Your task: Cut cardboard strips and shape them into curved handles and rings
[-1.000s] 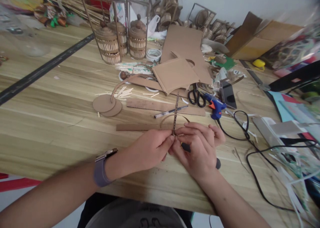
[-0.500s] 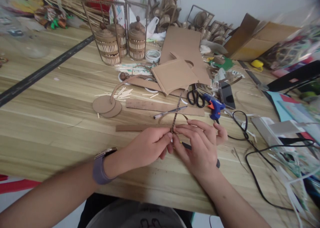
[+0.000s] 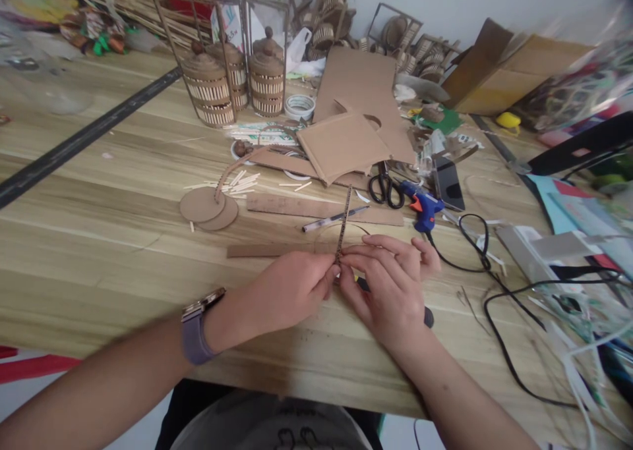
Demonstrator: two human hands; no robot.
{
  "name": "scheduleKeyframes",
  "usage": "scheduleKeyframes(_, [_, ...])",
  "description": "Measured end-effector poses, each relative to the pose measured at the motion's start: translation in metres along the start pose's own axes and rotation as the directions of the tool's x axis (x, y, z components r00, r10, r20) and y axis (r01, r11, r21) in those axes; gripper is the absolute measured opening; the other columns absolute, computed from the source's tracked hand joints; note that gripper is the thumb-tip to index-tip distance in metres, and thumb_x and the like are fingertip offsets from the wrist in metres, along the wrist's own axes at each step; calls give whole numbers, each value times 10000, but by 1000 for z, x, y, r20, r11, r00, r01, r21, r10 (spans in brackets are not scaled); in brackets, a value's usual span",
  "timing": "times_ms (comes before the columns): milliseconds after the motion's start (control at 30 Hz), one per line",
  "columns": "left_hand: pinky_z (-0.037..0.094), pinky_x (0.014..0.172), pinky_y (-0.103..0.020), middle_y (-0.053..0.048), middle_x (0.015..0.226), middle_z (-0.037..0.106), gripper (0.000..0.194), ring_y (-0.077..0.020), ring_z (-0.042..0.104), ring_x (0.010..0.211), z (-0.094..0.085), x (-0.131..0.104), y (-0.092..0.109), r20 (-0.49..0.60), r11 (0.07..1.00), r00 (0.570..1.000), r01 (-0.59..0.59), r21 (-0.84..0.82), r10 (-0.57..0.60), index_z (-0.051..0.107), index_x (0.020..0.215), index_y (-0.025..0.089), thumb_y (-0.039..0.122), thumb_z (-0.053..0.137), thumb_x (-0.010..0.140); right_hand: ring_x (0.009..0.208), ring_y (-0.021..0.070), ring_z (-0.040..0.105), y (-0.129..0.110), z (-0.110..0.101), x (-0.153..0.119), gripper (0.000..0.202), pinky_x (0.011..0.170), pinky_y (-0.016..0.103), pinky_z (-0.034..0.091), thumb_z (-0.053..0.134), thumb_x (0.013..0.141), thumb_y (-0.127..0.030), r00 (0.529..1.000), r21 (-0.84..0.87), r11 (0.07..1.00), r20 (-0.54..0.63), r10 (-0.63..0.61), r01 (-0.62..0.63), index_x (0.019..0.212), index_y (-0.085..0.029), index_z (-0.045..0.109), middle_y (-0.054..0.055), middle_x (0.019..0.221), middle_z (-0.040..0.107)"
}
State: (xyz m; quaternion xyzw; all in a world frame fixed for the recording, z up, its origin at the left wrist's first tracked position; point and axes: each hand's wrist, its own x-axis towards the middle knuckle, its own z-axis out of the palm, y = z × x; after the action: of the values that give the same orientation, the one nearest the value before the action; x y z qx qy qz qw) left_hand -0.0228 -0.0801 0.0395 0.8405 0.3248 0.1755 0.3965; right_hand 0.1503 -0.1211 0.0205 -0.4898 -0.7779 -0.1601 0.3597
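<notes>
While in both hands (image 3: 294, 288) (image 3: 388, 290), cardboard strip (image 3: 344, 223); lidded tubs (image 3: 206, 85) beyond, contents unclear.

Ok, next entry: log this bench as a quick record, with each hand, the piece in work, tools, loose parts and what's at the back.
Left hand: pinching the near end of a narrow cardboard strip
Right hand: fingertips on that same end
Piece: corrugated edge showing
Tools: scissors beside a blue glue gun; pen partly across a wider cardboard strip
Loose parts: two overlapping cardboard discs; scattered small sticks
Back: lidded, slatted containers; tape roll
</notes>
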Motion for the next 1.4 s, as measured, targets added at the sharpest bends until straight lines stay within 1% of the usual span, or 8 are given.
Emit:
scheduleKeyframes(167, [388, 584, -287, -52, 724, 639, 260, -202, 612, 645, 2, -4, -2, 14, 944, 997, -74, 320, 73, 539, 813, 176, 198, 353, 993, 960, 222, 664, -1, 0, 2, 110, 999, 457, 295, 623, 862, -156, 1000, 33, 999, 10, 9, -9, 807, -240, 580, -31, 795, 741])
scheduleKeyframes(333, [388, 560, -297, -56, 699, 635, 255, -211, 607, 615, 0, -4, -1, 22, 923, 997, -73, 378, 69, 546, 825, 174, 222, 355, 986, 959, 227, 659, 0, -1, 4, 120, 1025, 477, 281, 599, 859, -149, 999, 95, 995, 37, 16, -20, 795, -243, 562, -28, 778, 726])
scheduleKeyframes(567, [449, 661, -305, -62, 820, 687, 221, -213, 654, 757, -2, -1, -2, -97, 991, 995, 25, 133, -13, 548, 866, 193, 236, 366, 983, 959, 225, 645, 2, -1, 4, 105, 1029, 476, 267, 616, 872, -171, 999, 51, 999, 40, 15, -17, 829, -251, 563, -36, 770, 712])
scheduleKeyframes(667, [439, 585, -274, -19, 689, 650, 217, -169, 619, 615, -5, 1, 0, -69, 989, 987, 146, -23, -148, 520, 830, 195, 251, 371, 978, 994, 246, 625, 1, -3, 4, 111, 1008, 478, 306, 652, 864, -200, 999, -2, 1000, -37, 1, -1, 917, -256, 574, 7, 884, 711])
scheduleKeyframes(800, [365, 399, -199, 48, 564, 586, 220, -91, 465, 385, -11, 5, -2, 122, 808, 936, 346, -477, -330, 509, 874, 198, 282, 339, 986, 945, 255, 609, 3, -8, 4, 217, 867, 434, 410, 715, 829, -273, 984, -47, 999, -178, -13, 5, 984, -258, 564, 63, 987, 663])
scheduleKeyframes(900, [342, 355, -167, 50, 559, 586, 188, -79, 461, 372, -11, 8, -6, 173, 652, 923, 367, -663, -345, 511, 901, 190, 267, 357, 978, 873, 230, 627, 7, -7, 5, 165, 816, 407, 394, 697, 862, -265, 997, -22, 999, -74, 36, -38, 973, -252, 577, 34, 900, 683])
scheduleKeyframes(1067, [386, 387, -151, 26, 605, 624, 206, -69, 511, 415, -6, 8, -8, 149, 623, 940, 316, -715, -306, 490, 827, 181, 262, 383, 983, 966, 258, 634, 10, 2, 3, 160, 846, 428, 392, 686, 877, -296, 998, 52, 997, 6, 55, -55, 1026, -246, 655, 59, 992, 726])
scheduleKeyframes(1400, [409, 403, -146, 18, 656, 643, 207, -57, 535, 432, -2, 7, -5, 141, 654, 957, 276, -704, -252, 502, 796, 169, 210, 408, 976, 902, 231, 650, 11, 6, -1, 27, 800, 415, 487, 726, 834, -253, 989, 288, 946, 38, 144, -149, 833, -258, 699, 33, 895, 729])
